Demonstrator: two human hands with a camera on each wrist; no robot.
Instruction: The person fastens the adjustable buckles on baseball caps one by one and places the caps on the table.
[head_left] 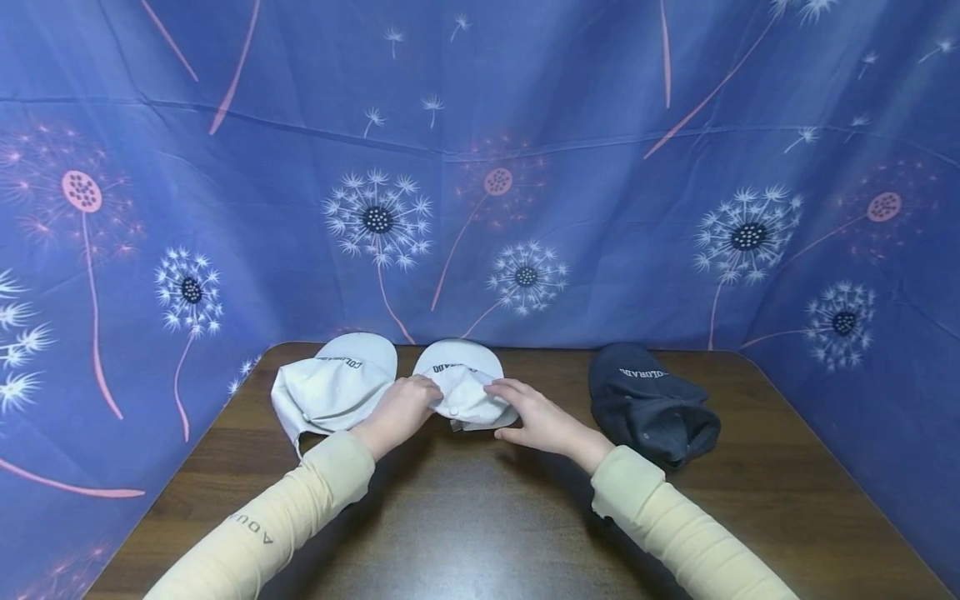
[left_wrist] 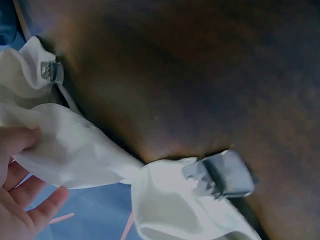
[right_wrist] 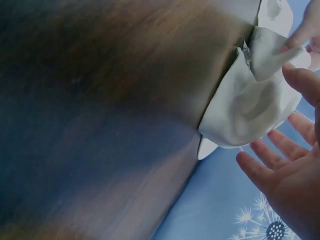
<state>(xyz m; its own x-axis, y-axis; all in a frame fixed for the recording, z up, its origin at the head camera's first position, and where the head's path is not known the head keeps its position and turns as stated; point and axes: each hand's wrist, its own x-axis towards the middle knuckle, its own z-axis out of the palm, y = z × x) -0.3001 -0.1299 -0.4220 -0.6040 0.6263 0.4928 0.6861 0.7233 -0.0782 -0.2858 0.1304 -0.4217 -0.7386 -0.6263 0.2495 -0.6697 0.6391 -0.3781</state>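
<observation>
A white baseball cap (head_left: 472, 392) with dark lettering lies at the middle back of the table, brim pointing away. My left hand (head_left: 401, 410) grips its left side, thumb lying on the crown cloth in the left wrist view. At the cap's right side is my right hand (head_left: 546, 418); its fingers (right_wrist: 285, 145) are spread and nearly straight, fingertips near the crown. The right thumb lies close to a fold in the cloth; contact is hard to tell. The crown looks creased. A metal buckle (left_wrist: 51, 71) shows on its back strap.
Another white cap (head_left: 322, 396) with a strap buckle (left_wrist: 230, 172) stands left of my left hand, close by. A black cap (head_left: 648, 412) lies farther right on the brown wooden table (head_left: 480, 533). Behind hangs a blue dandelion-print cloth (head_left: 600, 208).
</observation>
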